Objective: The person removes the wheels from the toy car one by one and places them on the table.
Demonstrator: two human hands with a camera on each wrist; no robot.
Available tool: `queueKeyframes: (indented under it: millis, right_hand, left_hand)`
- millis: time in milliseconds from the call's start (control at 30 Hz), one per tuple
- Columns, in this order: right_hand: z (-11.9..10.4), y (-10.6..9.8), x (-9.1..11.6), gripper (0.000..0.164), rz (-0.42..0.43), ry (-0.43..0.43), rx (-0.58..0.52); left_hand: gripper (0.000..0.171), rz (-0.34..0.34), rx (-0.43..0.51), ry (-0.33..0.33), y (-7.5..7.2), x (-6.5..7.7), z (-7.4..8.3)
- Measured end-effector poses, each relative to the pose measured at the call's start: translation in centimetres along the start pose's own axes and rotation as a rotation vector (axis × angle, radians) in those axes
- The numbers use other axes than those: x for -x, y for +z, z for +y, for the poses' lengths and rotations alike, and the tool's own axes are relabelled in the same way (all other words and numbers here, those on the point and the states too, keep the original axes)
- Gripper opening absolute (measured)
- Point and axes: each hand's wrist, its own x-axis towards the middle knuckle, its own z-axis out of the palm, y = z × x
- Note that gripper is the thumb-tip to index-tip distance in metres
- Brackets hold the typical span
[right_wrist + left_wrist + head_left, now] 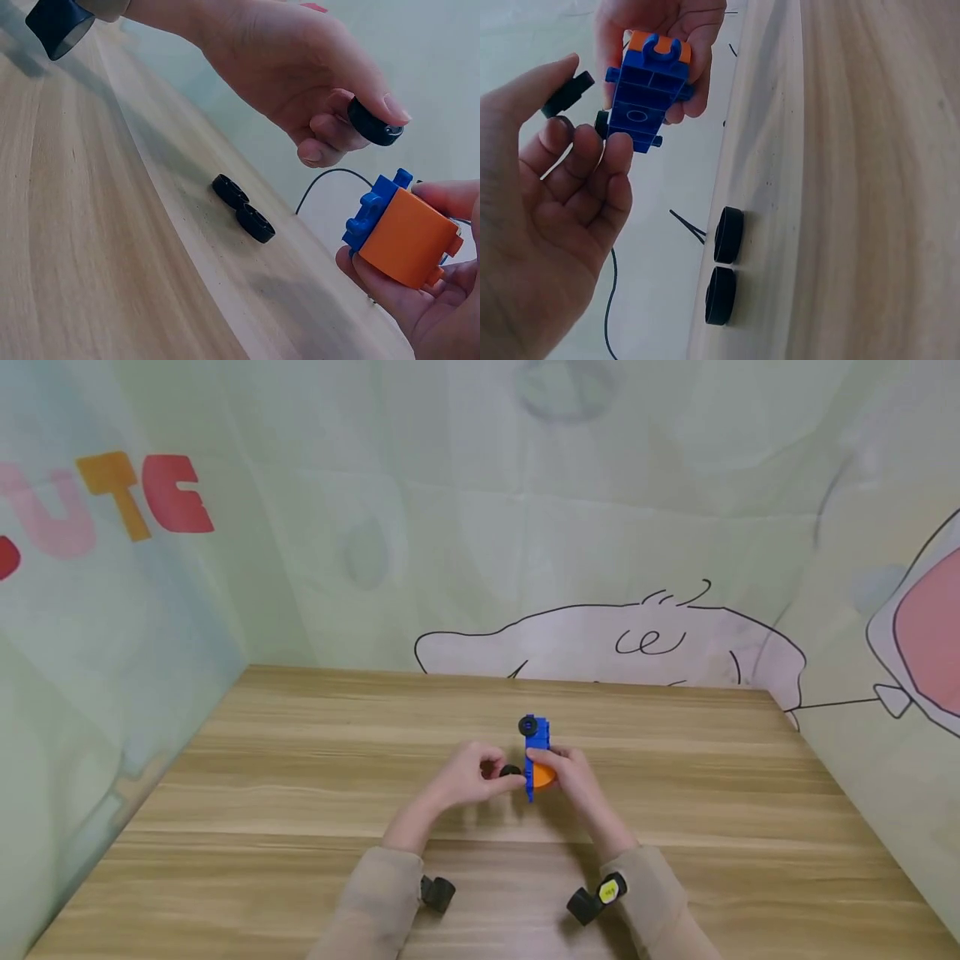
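Note:
My left hand pinches a small black wheel between thumb and fingers, just left of the toy vehicle. The toy vehicle has a blue chassis with short axle pegs and an orange block on it. My right hand grips it by the sides, lifted off the table and turned on end in the head view. One black wheel sits on the vehicle's far end. The pinched wheel is apart from the chassis in both wrist views.
Two more black wheels lie side by side on the wooden table. Both wrists wear black camera mounts. A printed cloth backdrop stands along the table's back and sides.

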Motion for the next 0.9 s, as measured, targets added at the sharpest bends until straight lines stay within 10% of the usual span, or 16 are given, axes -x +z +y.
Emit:
queueKeyframes:
  millis: [900]
  right_hand:
    - [0.5, -0.3, -0.4, 0.047, 0.039, 0.027, -0.013]
  left_hand:
    - [0.026, -0.011, -0.078, -0.165, 0.3, 0.0, -1.3]
